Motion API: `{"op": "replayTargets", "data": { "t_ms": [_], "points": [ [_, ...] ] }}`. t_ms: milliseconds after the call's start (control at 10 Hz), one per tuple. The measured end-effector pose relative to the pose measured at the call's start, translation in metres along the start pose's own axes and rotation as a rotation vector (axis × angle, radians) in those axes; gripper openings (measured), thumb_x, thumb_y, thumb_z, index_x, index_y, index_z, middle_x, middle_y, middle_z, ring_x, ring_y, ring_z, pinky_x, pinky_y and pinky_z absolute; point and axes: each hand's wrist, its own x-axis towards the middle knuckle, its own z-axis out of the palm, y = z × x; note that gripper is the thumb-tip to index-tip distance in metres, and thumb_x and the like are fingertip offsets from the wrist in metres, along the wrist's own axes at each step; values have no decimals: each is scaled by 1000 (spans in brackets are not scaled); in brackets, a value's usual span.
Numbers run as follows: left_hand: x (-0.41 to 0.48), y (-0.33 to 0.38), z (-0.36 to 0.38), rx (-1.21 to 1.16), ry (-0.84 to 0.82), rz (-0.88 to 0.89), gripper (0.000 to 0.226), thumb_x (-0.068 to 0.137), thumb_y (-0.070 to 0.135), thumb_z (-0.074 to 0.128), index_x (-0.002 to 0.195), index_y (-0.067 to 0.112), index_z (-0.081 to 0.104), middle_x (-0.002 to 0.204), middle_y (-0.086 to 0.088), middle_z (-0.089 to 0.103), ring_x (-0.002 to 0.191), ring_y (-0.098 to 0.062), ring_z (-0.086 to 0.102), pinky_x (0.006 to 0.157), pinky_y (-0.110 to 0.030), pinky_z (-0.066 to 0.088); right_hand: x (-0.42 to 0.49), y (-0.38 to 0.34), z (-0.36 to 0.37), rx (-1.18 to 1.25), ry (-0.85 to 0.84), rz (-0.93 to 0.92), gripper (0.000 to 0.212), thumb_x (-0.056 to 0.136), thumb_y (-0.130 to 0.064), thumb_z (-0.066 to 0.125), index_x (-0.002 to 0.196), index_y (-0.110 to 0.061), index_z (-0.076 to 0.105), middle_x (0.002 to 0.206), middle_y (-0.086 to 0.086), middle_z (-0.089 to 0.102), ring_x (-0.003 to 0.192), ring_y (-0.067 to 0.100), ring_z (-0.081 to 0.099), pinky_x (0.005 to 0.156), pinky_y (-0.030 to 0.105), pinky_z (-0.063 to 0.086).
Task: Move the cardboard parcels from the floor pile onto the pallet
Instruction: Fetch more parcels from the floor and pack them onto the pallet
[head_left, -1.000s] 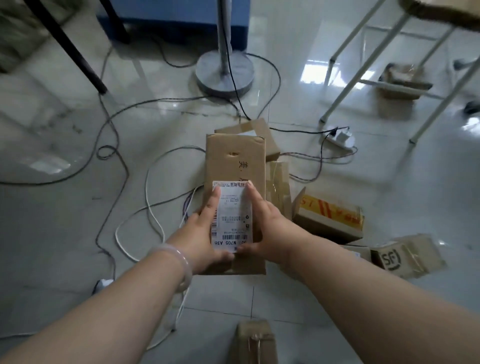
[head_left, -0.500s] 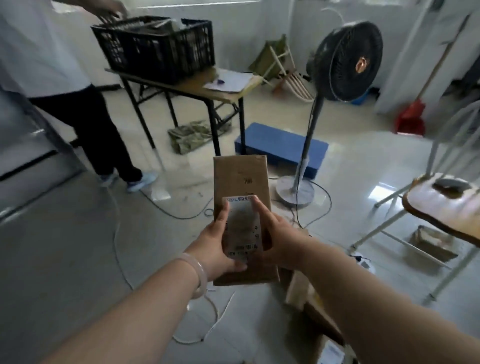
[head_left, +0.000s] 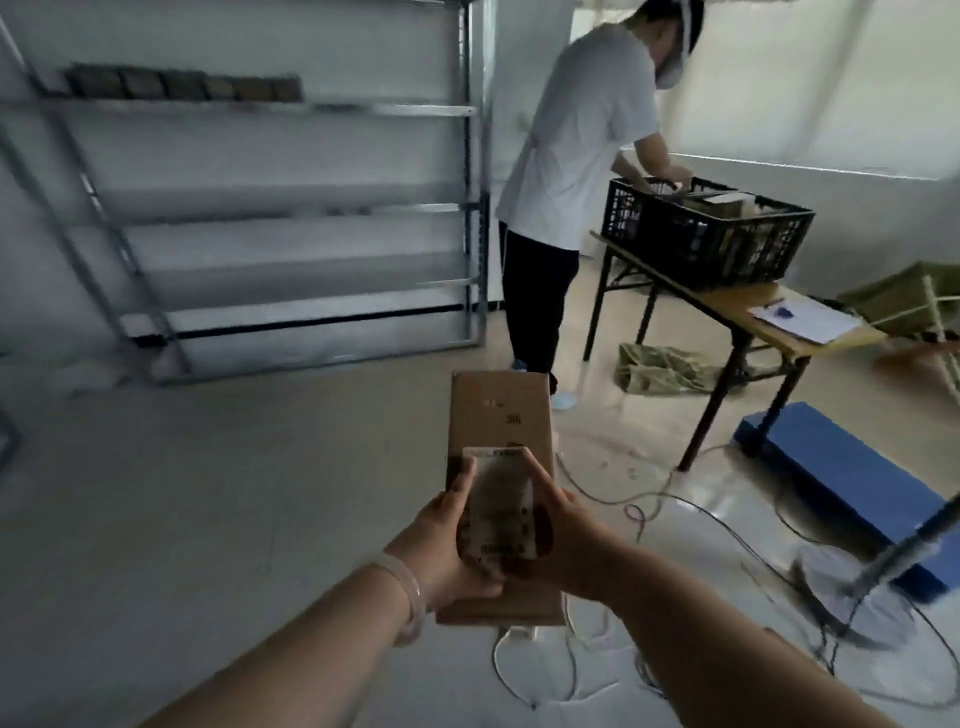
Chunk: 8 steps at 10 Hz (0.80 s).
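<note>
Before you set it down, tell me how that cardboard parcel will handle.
Probably stiff: the cardboard parcel juts out straight, unsagging. Likely light: left hand and right hand hold only its near end. Unlikely to roll, being flat-sided.

A long brown cardboard parcel (head_left: 498, 410) is being held off the floor, pointing away from the person, its white label (head_left: 498, 514) facing up at the near end. The left hand (head_left: 447, 551) and right hand (head_left: 566, 540) are gripping its sides there. The blue pallet (head_left: 841, 483) is lying flat, well apart to the right.
</note>
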Motion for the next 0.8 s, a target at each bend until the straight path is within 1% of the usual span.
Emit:
{"op": "replayTargets", "data": {
  "t_ms": [100, 200, 300, 400, 500, 600, 700, 800],
  "points": [
    [-52, -61, -33, -41, 84, -35, 136, 74, 35, 84, 139, 55, -34, 141, 6, 39, 113, -7, 46, 101, -30, 45, 23, -60, 59, -43, -110, -94, 120, 78, -23, 83, 151, -44, -9, 163, 5, 12, 147, 25, 21, 118, 34, 24],
    [-112, -121, -68, -90, 182, -94, 133, 74, 33, 83, 146, 47, -28, 146, 3, 38, 128, -14, 45, 108, -36, 44, 36, -118, 120, -60, -183, -194, 120, 77, -25, 84, 145, -48, -12, 163, 4, 11, 148, 24, 19, 119, 36, 23],
    [-171, -177, -103, -125, 270, -156, 128, 74, 37, 81, 151, 39, -22, 148, 1, 37, 131, -17, 43, 109, -36, 43, 55, -176, 187, -92, -256, -311, 120, 76, -33, 83, 142, -51, -15, 164, 0, 10, 149, 20, 18, 119, 33, 22],
    [-223, -222, -136, -277, 365, -252, 111, 71, 58, 70, 156, 35, 3, 145, -1, 43, 130, -20, 48, 108, -41, 44, 70, -229, 247, -118, -315, -413, 121, 75, -39, 82, 143, -53, -16, 164, -2, 11, 149, 19, 20, 118, 31, 22],
    [-272, -265, -158, -185, 451, -330, 115, 71, 42, 82, 156, 31, 4, 146, 6, 36, 132, -14, 42, 112, -31, 38, 77, -273, 302, -153, -384, -503, 126, 73, -42, 83, 152, -46, -14, 163, 0, 15, 148, 22, 24, 118, 34, 26],
    [-313, -303, -166, -202, 533, -394, 117, 70, 30, 85, 153, 37, 3, 140, 3, 45, 130, -15, 46, 109, -34, 42, 86, -309, 347, -165, -458, -664, 127, 71, -44, 87, 157, -29, -5, 151, 2, 39, 137, 18, 43, 110, 34, 43],
    [-339, -332, -169, -273, 595, -464, 133, 69, 27, 87, 155, 33, -14, 146, 2, 41, 133, -15, 44, 110, -38, 41, 101, -337, 385, -181, -563, -681, 131, 68, -49, 86, 155, -39, -11, 151, -4, 37, 136, 13, 42, 109, 35, 44],
    [-350, -358, -173, -315, 659, -540, 132, 73, 28, 85, 153, 30, -20, 154, 0, 31, 140, -15, 35, 116, -37, 34, 123, -359, 422, -212, -663, -696, 134, 65, -47, 88, 150, -43, -15, 153, -3, 32, 137, 13, 39, 111, 35, 41]
  ]
}}
